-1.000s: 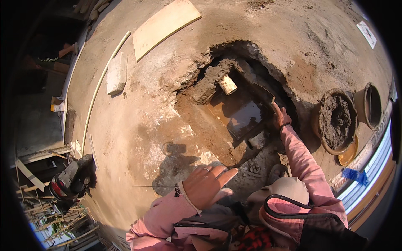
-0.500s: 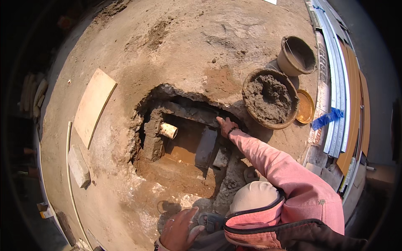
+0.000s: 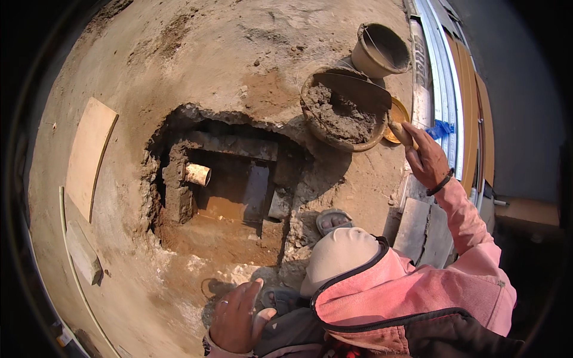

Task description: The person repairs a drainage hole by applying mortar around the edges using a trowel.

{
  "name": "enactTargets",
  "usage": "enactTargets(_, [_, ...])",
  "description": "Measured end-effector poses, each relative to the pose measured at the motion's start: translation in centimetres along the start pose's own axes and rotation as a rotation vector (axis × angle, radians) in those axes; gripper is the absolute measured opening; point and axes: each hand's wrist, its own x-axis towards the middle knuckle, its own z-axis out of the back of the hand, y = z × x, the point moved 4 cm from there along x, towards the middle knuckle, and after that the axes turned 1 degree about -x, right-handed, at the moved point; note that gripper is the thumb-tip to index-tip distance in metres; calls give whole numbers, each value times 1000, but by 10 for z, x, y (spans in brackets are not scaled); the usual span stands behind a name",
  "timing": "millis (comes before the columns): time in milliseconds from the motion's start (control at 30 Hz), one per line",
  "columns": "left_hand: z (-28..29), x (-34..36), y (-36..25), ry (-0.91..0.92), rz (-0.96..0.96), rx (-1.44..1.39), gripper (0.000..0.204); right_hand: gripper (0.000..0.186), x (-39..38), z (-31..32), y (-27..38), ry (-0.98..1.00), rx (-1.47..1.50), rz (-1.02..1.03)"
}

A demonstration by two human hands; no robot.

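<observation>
My right hand point(image 3: 427, 159) is closed round the wooden handle of a trowel point(image 3: 353, 89). Its dark blade lies over the grey wet mortar point(image 3: 340, 116) in a round bucket point(image 3: 322, 138). My left hand point(image 3: 236, 317) is near the lower edge, empty, with fingers stretched and apart, close to my sandalled foot point(image 3: 280, 299). Between the hands and farther left is a dug pit point(image 3: 239, 253) with a masonry-walled chamber. A short cream pipe point(image 3: 197, 174) sticks out of the chamber's left wall, and brownish water or wet mud point(image 3: 224, 210) shows at its bottom.
A second bucket point(image 3: 382, 51) stands behind the mortar bucket, with an orange-yellow round lid or dish point(image 3: 399, 113) beside it. Metal channels point(image 3: 449, 71) and boards point(image 3: 471, 101) run along the right. At left lie a flat board point(image 3: 89, 155), a block point(image 3: 83, 253) and a thin pipe point(image 3: 74, 268).
My right hand has left the pit's far right edge and moved right to the mortar bucket, where it now grips a trowel. The view has shifted right; my left hand stays low and open.
</observation>
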Motion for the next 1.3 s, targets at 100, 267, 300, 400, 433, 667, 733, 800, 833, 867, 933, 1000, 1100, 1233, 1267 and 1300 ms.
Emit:
enactTargets(100, [-1,6,-4,-13,-39,-29,54,43,28,30,-54,186,-471,-103])
enactTargets(267, [-3,-3,-5,-76,-65,-15,54,30,95,-16,-50,414,-685,45])
enactTargets(300, [-2,-7,-4,-92,-61,-20,54,32,105,-31,-44,501,-697,92])
enactTargets(400, [0,-17,-4,-138,-59,-3,54,27,99,-67,-83,537,-405,195])
enactTargets(433, [1,-20,-5,-146,-61,22,54,25,99,-74,-95,512,-277,258])
enactTargets(667, [-2,-18,0,-112,-4,37,54,34,58,-83,-54,820,692,-682])
enactTargets(733, [-3,-14,0,-98,-1,36,54,35,46,-93,-54,733,821,-697])
enactTargets(800, [-5,-8,-1,-65,27,26,55,38,30,-92,-54,654,926,-707])
enactTargets(833, [-4,-6,-4,-78,15,21,55,41,21,-91,-56,626,955,-720])
enactTargets(867, [-3,-6,-8,-91,2,15,55,42,16,-91,-59,605,1001,-723])
enactTargets(933, [-2,-6,-11,-93,13,8,54,45,9,-95,-62,567,1063,-742])
enactTargets(1000, [-2,-6,-6,-74,65,2,54,45,0,-92,-59,535,1039,-739])
enactTargets(1100, [-3,-3,-5,-75,49,4,54,47,-12,-71,-58,454,1019,-734])
enactTargets(1233, [-4,0,-3,-92,38,42,53,51,-19,-39,-47,354,1052,-719])
enactTargets(1267, [-3,1,-2,-94,32,34,53,51,-20,-33,-42,340,1068,-704])
enactTargets(1300, [-1,3,-1,-97,27,26,52,52,-22,-27,-37,326,1084,-688])
